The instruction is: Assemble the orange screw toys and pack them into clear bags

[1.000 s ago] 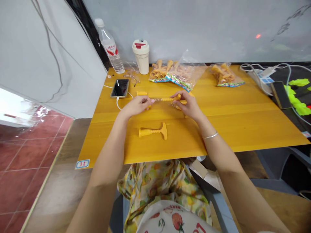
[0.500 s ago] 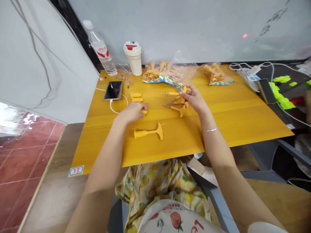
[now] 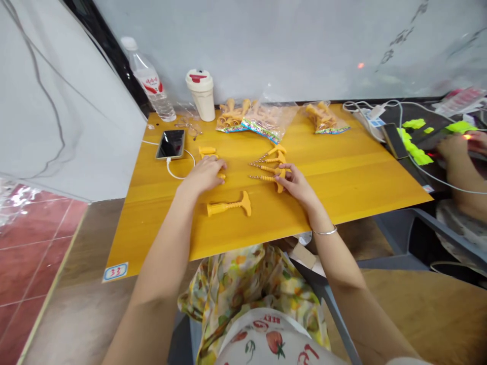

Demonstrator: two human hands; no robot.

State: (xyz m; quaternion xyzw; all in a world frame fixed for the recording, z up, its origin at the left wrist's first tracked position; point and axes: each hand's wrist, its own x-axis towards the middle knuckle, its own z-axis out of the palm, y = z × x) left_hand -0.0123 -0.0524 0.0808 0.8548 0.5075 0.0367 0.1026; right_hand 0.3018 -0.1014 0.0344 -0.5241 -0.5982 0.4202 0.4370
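Note:
Several yellow corkscrews with T-shaped handles and metal tips [image 3: 269,160] lie in a group at the middle of the table, tips to the left. My right hand [image 3: 294,183] has its fingers closed on the handle of the nearest corkscrew [image 3: 266,178]. Over on the left, my left hand [image 3: 207,173] rests on short yellow sleeves [image 3: 207,150], partly covering them; its fingertips are bent down and what they grip is hidden. Closer to the front edge lies a corkscrew with a sleeve over its tip [image 3: 229,205].
A phone [image 3: 171,144] with a white cable lies at left. Behind it stand a water bottle [image 3: 151,86] and a white cup [image 3: 202,96]. Bags of yellow parts [image 3: 262,119] line the back. At right, another person's hands are beside bright green pieces [image 3: 414,144].
My right hand has moved toward the front edge, from the farthest corkscrew to the nearest one. The view has shifted a little, and another person's hands now show at right.

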